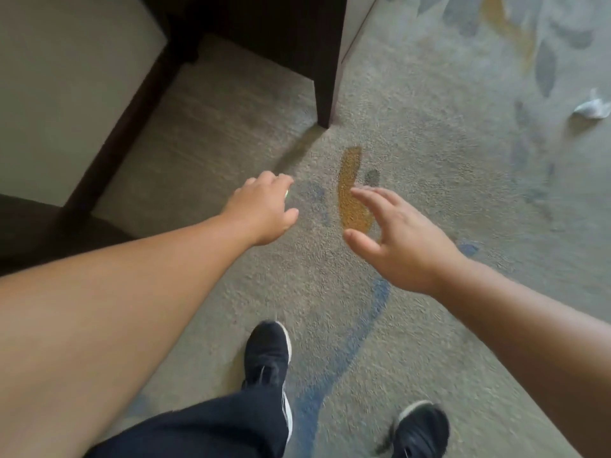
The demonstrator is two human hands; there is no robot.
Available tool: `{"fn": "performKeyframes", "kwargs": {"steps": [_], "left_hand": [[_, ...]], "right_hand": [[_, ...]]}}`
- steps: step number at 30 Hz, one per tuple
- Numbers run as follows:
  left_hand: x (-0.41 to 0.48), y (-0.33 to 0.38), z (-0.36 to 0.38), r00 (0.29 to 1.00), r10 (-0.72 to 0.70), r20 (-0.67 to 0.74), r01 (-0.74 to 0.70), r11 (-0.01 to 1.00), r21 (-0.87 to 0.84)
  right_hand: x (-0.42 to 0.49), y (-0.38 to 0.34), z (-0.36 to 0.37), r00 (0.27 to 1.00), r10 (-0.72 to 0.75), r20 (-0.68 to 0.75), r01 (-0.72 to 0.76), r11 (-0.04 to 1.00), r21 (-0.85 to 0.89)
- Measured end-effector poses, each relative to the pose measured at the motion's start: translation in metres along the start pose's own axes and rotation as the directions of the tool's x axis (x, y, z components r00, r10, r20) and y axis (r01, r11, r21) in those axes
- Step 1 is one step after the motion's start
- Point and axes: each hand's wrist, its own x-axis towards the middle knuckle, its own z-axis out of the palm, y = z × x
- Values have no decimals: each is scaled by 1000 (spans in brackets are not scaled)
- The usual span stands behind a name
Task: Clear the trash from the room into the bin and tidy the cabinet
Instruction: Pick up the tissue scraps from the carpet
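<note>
A crumpled white piece of paper (592, 107) lies on the patterned carpet (429, 133) at the far right. My left hand (264, 208) reaches forward over the carpet, back up, with its fingers curled under. A small greenish glint shows at its fingertips, and what it is cannot be made out. My right hand (400, 236) hovers beside it, fingers spread and relaxed, holding nothing. The paper is well to the right of both hands. No bin or cabinet interior is in view.
A dark wooden furniture leg (325, 77) stands on the carpet ahead of my hands. A pale upholstered seat with a dark frame (66, 81) fills the upper left. My two black shoes (267, 355) are on the carpet below.
</note>
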Motion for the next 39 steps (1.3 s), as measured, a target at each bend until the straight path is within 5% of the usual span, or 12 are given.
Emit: {"fn": "performKeyframes", "kwargs": {"steps": [14,21,29,39], "left_hand": [[164,-41,134,989,-137,60,126,979,160],[166,-10,110,997,-4,71,-8,987,163],[157,148,81,908,415,59,-417,908,38],[136,243,125,770,625,126,-637,764,101]], "right_hand": [[71,96,93,999,35,-23,-35,999,6],[54,118,76,993,95,-64,-94,995,15],[-3,178,66,956,272,-108,-271,962,27],[-89,293,117,775,630,-53,-632,775,-32]]}}
